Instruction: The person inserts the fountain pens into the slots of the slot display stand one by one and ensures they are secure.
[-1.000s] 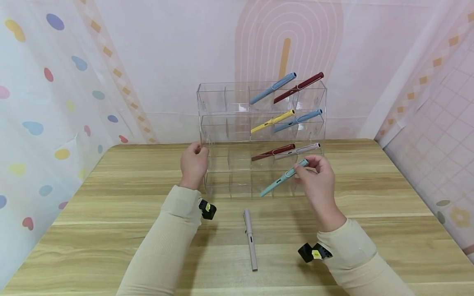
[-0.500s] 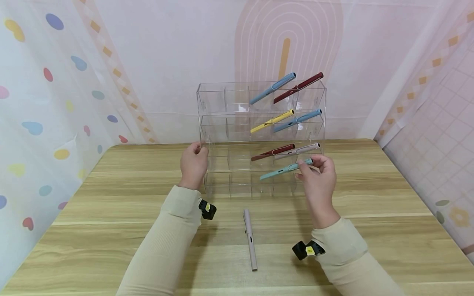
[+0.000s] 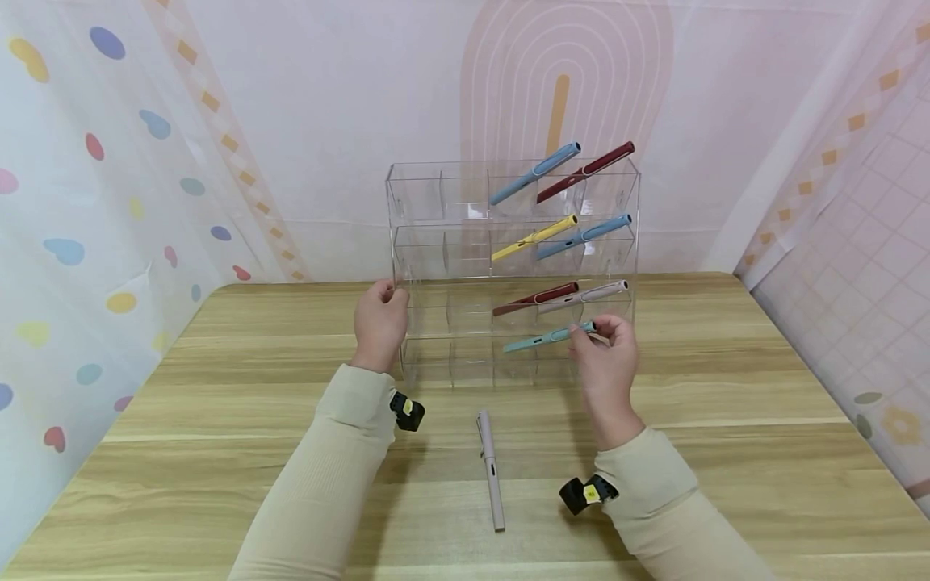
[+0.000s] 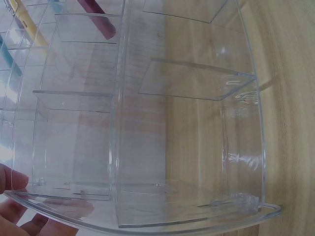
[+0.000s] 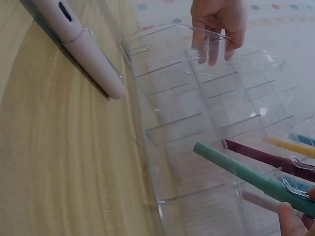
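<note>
A clear plastic rack (image 3: pixel 425 352) with rows of compartments stands on the table. My left hand (image 3: pixel 381 324) grips its left side edge; in the left wrist view the fingers (image 4: pixel 15 211) and thumb lie on either side of that edge. With thumb and fingers my right hand (image 3: pixel 610 367) pinches a mint green pen (image 3: pixel 539 341) by its clip end. The pen points left, slightly downward, in front of the bottom row. In the right wrist view the green pen (image 5: pixel 236 169) crosses in front of the rack; whether its tip is inside a compartment, I cannot tell.
Two blue pens, a yellow pen (image 3: pixel 534 238), two dark red pens and a pale lilac pen (image 3: pixel 584 296) lean in the rack's upper rows, right of its middle. A greyish pen (image 3: pixel 492 476) lies on the wooden table (image 3: pixel 726 403). Patterned curtains hang behind and beside the table.
The mint green pen has swung from a steep slant to nearly level, its tip rising. My right hand rose slightly, then shifted left and down. My left hand stays on the rack.
</note>
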### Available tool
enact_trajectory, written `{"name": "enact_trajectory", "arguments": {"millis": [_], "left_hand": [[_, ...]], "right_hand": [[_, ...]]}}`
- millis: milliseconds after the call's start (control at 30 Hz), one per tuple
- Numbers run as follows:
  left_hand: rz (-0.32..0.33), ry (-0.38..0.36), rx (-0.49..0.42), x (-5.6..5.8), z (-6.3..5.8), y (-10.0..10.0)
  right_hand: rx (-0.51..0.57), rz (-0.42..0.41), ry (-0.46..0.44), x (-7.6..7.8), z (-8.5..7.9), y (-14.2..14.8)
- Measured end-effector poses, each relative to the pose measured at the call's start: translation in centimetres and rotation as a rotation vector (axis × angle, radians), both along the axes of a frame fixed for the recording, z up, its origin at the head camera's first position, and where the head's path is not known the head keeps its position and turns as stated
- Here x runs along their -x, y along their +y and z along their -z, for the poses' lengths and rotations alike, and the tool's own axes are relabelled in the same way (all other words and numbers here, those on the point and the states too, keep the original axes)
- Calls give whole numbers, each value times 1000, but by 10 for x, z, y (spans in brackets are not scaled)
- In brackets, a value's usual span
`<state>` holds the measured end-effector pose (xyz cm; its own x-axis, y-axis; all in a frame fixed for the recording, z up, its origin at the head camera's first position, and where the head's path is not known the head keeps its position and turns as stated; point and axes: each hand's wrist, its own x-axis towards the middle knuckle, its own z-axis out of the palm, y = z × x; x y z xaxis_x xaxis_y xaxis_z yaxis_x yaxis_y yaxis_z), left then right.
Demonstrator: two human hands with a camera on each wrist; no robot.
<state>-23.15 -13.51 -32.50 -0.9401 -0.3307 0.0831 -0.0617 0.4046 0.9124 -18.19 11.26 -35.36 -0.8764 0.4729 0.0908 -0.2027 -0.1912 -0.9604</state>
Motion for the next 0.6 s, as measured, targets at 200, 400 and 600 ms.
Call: {"name": "enact_trajectory", "arguments": {"millis": [200,400,600], "left_hand": [[1,7,8,0,1,0],[-1,7,3,0,1,0],[2,16,-5,0,1,0]], "right_hand": [[-10,0,-19,0,6,-5],[-30,4,-31,2,11,-10],[-31,-18,-49,2,15,-13]]}}
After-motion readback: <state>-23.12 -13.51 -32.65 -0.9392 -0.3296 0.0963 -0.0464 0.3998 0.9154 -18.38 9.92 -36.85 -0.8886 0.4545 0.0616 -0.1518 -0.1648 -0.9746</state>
